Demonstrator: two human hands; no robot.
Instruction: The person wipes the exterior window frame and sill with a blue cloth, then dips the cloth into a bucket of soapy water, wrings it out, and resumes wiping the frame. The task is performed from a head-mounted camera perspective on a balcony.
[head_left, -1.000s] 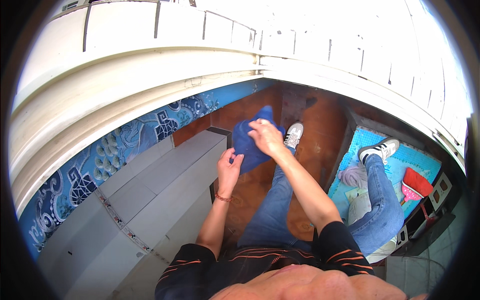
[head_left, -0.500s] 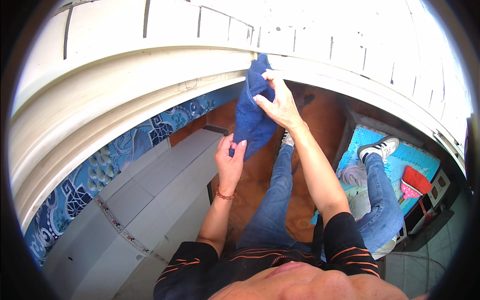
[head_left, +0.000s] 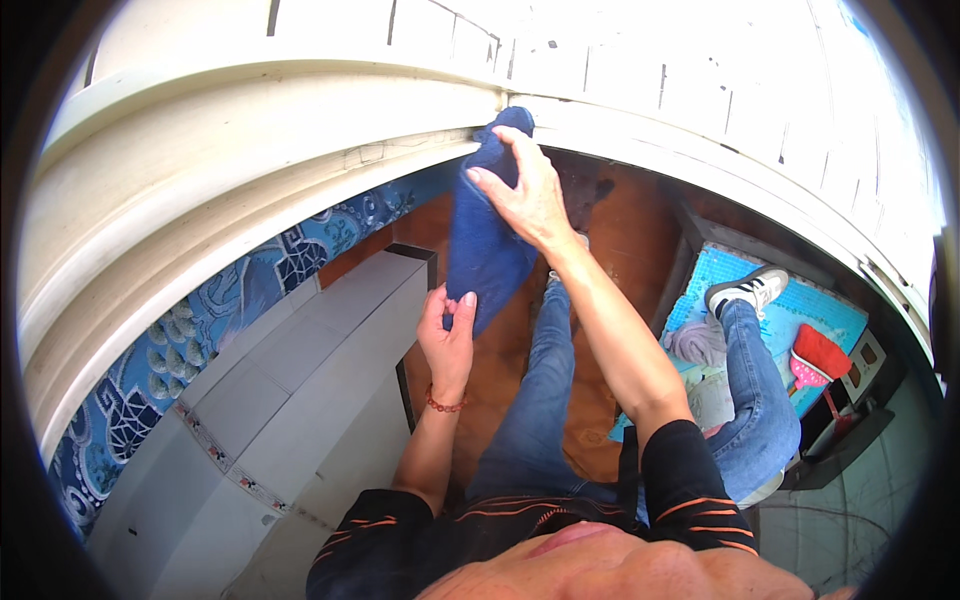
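A dark blue cloth (head_left: 482, 262) hangs in front of me, its upper end touching the corner where two cream frame rails meet. Its lower left edge is pinched between the thumb and fingers of my left hand (head_left: 447, 345), which wears a beaded bracelet (head_left: 446, 400). Higher up, my right hand (head_left: 535, 203) grips the cloth near its top, thumb and fingertips pressing it toward the corner. The cloth's far side is hidden.
A cream frame (head_left: 250, 130) curves across the far side. Grey tiled ledge (head_left: 300, 350) lies at left, beside a blue patterned wall strip (head_left: 215, 320). My right-side foot rests on a blue mat (head_left: 715, 270) with a grey cloth (head_left: 697, 343) and a red item (head_left: 820, 352).
Both hands and the cloth have shifted slightly left in view. My right hand has slid up and flattened the cloth's fold; the whole view has moved a little.
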